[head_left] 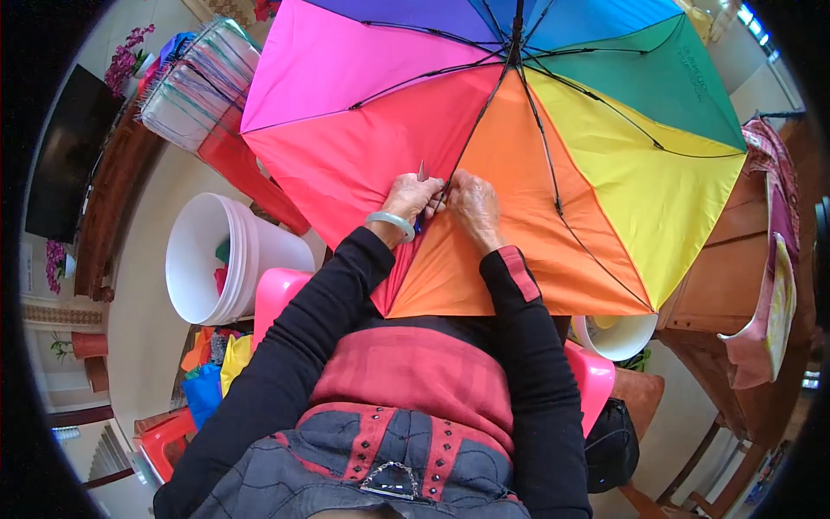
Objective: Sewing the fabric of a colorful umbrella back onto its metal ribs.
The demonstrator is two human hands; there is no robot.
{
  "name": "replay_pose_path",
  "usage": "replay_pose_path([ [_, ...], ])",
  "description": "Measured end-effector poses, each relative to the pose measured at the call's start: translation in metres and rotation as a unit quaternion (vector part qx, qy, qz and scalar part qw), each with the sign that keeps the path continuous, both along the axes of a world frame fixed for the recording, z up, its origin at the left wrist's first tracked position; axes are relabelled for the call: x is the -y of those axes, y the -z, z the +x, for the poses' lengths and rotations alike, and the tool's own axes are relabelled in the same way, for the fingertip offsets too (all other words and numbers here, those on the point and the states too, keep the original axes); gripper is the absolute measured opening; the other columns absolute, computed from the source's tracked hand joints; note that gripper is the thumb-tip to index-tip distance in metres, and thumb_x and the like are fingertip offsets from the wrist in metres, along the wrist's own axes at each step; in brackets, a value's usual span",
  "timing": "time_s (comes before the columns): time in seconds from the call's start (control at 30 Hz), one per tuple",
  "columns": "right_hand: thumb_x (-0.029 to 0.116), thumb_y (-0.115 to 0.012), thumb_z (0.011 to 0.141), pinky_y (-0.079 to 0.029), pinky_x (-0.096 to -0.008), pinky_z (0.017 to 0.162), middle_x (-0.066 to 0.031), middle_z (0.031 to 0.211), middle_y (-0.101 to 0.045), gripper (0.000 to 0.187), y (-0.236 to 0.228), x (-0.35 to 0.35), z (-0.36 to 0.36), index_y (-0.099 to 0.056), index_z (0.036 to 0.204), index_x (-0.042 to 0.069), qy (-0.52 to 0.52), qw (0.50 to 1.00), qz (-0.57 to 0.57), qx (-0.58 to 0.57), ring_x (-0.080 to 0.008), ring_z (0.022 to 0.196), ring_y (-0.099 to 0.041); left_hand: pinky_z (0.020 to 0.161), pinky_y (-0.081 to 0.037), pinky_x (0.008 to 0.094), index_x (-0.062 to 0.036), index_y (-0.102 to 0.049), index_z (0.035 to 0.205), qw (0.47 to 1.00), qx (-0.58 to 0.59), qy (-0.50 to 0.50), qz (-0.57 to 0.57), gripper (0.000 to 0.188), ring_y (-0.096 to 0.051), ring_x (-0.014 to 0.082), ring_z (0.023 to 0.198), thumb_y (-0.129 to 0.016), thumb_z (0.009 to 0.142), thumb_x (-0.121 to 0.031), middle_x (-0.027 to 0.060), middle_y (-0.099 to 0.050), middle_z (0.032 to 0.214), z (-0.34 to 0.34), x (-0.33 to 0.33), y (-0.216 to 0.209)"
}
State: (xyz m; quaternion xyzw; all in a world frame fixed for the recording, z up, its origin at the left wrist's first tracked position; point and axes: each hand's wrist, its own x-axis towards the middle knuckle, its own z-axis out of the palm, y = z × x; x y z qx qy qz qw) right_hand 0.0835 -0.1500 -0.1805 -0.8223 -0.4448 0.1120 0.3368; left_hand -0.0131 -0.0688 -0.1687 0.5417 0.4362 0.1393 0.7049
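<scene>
Umbrella [519, 164], multicoloured, open, inner side up, spread under and beyond the hands. Left hand [413, 197] and right hand [475, 205] close together at the rib [475, 130] on the red-orange boundary. Left: fingers closed around a pointed metal blade [422, 170], tip up; pale bangle [392, 225] at wrist. Right: fingertips pinched at the rib, just beside the left fingers; exact contact partly hidden. Shaft [518, 35] beyond the hands, ribs radiating from it. Left of the hands: white bucket [281, 259], coloured pieces inside; farther off, wire rack [194, 99]. Right of and nearer the body than the hands: white container [629, 337], black bag [611, 450].
</scene>
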Motion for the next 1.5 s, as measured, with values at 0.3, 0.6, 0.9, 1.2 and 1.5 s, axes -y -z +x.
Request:
replay_pose_path([
  [0.3, 0.01, -0.055, 0.068, -0.046, -0.0435, 0.065, -0.0224, 0.073, -0.059, 0.011, 0.006, 0.011, 0.01, -0.056, 0.074, 0.001, 0.0, 0.984, 0.008, -0.176, -0.0354, 0.074, -0.059, 0.04, -0.043, 0.0234, 0.005, -0.052, 0.079, 0.997, 0.016, -0.081, 0.003, 0.022, -0.057, 0.016, 0.05, -0.045, 0.083, -0.016, 0.0122, -0.058, 0.067, -0.005, 0.004, 0.0],
  [0.6, 0.009, -0.051, 0.069, -0.046, -0.0419, 0.068, -0.0226, 0.074, -0.059, 0.012, 0.013, 0.015, 0.018, -0.058, 0.075, 0.0, 0.003, 0.981, 0.038, -0.19, -0.0347, 0.075, -0.059, 0.041, -0.044, 0.0225, 0.005, -0.052, 0.084, 0.997, 0.045, -0.046, -0.037, 0.022, -0.06, 0.0173, 0.055, -0.047, 0.085, -0.016, 0.013, -0.06, 0.072, -0.005, -0.001, -0.001],
  [0.9, 0.011, -0.046, 0.075, -0.045, -0.0381, 0.053, -0.0166, 0.065, -0.058, 0.015, 0.01, 0.012, 0.016, -0.057, 0.076, 0.001, 0.001, 0.982, 0.079, -0.172, -0.0292, 0.06, -0.057, 0.042, -0.043, 0.0201, -0.001, -0.055, 0.079, 0.997, 0.038, -0.014, -0.07, 0.015, -0.058, 0.013, 0.054, -0.055, 0.084, -0.015, 0.0071, -0.059, 0.067, -0.006, -0.008, 0.0],
  [1.2, 0.012, -0.047, 0.076, -0.046, -0.0423, 0.054, -0.0213, 0.064, -0.058, 0.014, 0.023, 0.006, 0.024, -0.056, 0.075, 0.0, -0.036, 0.986, 0.041, -0.155, -0.0341, 0.058, -0.058, 0.042, -0.041, 0.0192, -0.0022, -0.056, 0.077, 0.996, 0.025, 0.015, -0.089, 0.013, -0.055, 0.0101, 0.052, -0.056, 0.083, -0.014, 0.0047, -0.057, 0.064, -0.002, -0.009, 0.009],
  [1.5, 0.009, -0.045, 0.078, -0.046, -0.0412, 0.053, -0.0211, 0.07, -0.058, 0.012, 0.01, 0.004, 0.005, -0.054, 0.082, 0.001, -0.02, 0.959, 0.035, -0.281, -0.035, 0.06, -0.058, 0.041, -0.04, 0.0195, -0.0035, -0.054, 0.074, 0.996, 0.037, 0.012, -0.077, 0.015, -0.053, 0.0093, 0.051, -0.055, 0.083, -0.015, 0.004, -0.055, 0.061, -0.011, -0.005, 0.004],
])
